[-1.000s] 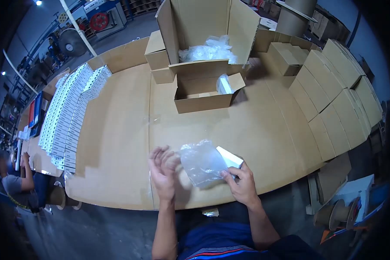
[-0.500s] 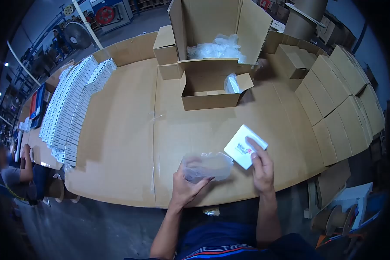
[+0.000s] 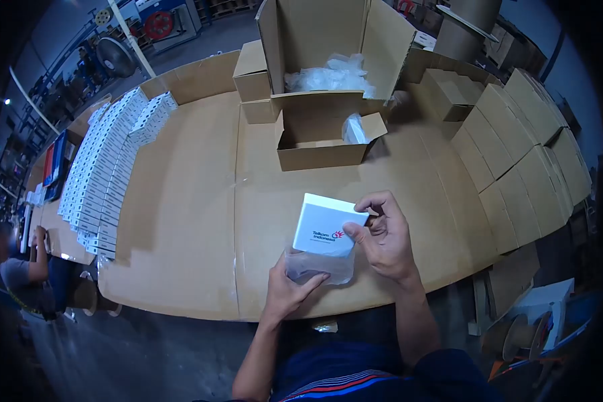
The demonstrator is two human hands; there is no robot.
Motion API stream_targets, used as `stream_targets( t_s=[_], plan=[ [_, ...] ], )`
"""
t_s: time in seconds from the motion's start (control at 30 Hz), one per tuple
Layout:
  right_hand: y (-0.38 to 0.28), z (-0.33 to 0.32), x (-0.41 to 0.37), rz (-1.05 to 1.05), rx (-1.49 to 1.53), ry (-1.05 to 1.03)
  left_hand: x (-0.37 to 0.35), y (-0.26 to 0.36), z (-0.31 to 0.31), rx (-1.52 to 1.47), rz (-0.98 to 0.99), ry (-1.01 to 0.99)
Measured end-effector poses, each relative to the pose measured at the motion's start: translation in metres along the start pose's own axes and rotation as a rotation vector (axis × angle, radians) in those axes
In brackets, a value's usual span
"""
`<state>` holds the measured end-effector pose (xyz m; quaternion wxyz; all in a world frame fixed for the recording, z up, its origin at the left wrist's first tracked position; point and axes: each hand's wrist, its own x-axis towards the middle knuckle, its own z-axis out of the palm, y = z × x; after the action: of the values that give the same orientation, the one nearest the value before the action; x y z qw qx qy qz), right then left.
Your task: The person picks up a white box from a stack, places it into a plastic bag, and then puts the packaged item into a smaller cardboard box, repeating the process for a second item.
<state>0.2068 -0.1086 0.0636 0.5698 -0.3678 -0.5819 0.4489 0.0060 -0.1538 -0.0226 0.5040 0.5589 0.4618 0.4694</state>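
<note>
My left hand (image 3: 289, 288) is closed around a translucent plastic bag (image 3: 320, 269), its mouth facing away from me. A flat white box (image 3: 320, 224) printed "Telkom Indonesia" stands with its near edge inside the mouth of the bag. My right hand (image 3: 387, 241) pinches the right side of that box between thumb and fingers. Beyond my hands, an open cardboard box (image 3: 320, 159) holds one wrapped item (image 3: 355, 128) at its right end.
Stacked small white boxes (image 3: 104, 177) line the table's left side. A large open carton (image 3: 321, 33) with clear plastic bags (image 3: 331, 77) stands at the back. Brown cartons (image 3: 516, 154) are piled on the right. A seated person (image 3: 30, 271) is at far left.
My right hand has brought the white box left and turned it upright to the bag. Its near edge has entered the bag, which my left hand still holds.
</note>
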Motion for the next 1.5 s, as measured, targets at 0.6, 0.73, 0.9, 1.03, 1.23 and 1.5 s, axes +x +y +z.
stream_targets(
  t_s=[0.6,0.73,0.9,1.03,1.23,1.5],
  plan=[
    [0.018,0.0,0.017,0.056,-0.382,-0.111,-0.003,-0.014,0.004,-0.422,-0.187,0.09],
    [0.041,0.003,0.002,0.294,0.055,0.008,-0.002,-0.033,0.008,-0.422,-0.178,0.169],
    [0.077,-0.013,-0.037,0.551,0.581,0.019,0.004,-0.038,0.004,-0.437,-0.136,0.216],
    [0.091,-0.003,-0.042,0.503,0.765,0.067,0.009,-0.037,0.003,-0.366,-0.078,0.21],
    [0.097,-0.004,-0.041,0.431,0.832,0.049,0.009,-0.038,-0.007,-0.178,-0.05,0.185],
    [0.091,0.002,-0.036,0.318,0.786,0.011,0.012,-0.018,-0.004,-0.171,0.022,0.129]
  ],
)
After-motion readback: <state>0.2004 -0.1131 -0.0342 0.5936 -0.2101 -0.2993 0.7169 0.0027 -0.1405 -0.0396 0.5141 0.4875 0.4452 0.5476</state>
